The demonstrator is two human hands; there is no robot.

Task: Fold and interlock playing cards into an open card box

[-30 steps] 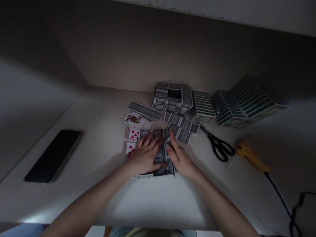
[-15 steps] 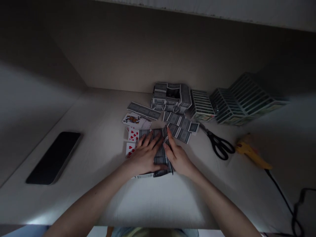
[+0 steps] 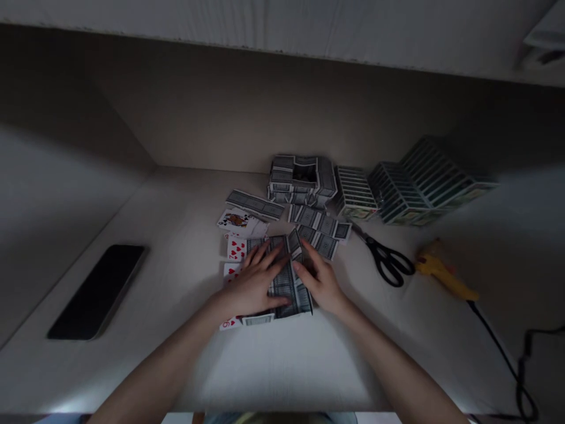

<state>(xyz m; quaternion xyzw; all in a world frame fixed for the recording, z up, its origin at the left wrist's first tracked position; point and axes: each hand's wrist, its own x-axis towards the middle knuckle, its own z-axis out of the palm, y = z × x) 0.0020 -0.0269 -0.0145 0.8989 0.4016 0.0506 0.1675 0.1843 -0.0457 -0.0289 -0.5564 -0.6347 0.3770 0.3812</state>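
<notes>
A panel of playing cards (image 3: 282,287) joined side by side lies on the desk, mostly with its dark patterned backs up. My left hand (image 3: 251,282) rests palm down on it, fingers spread. Along the panel's right side a strip of cards (image 3: 296,242) is bent upward at its far end. My right hand (image 3: 324,285) is beside that strip, its thumb touching the strip and its fingers stretched out and apart from the thumb. Red heart cards, among them a seven (image 3: 236,248), stick out at the panel's left edge.
Behind are loose cards with a queen (image 3: 236,219), a card strip (image 3: 255,204), joined card pieces (image 3: 315,219) and a card-built box (image 3: 302,179). Slatted card structures (image 3: 357,191), black scissors (image 3: 388,262) and a corded yellow glue gun (image 3: 445,277) lie right; a phone (image 3: 97,291) left.
My right hand has eased slightly away from the strip, which now leans over more to the right. The left hand stays flat on the panel. The view has tilted a little.
</notes>
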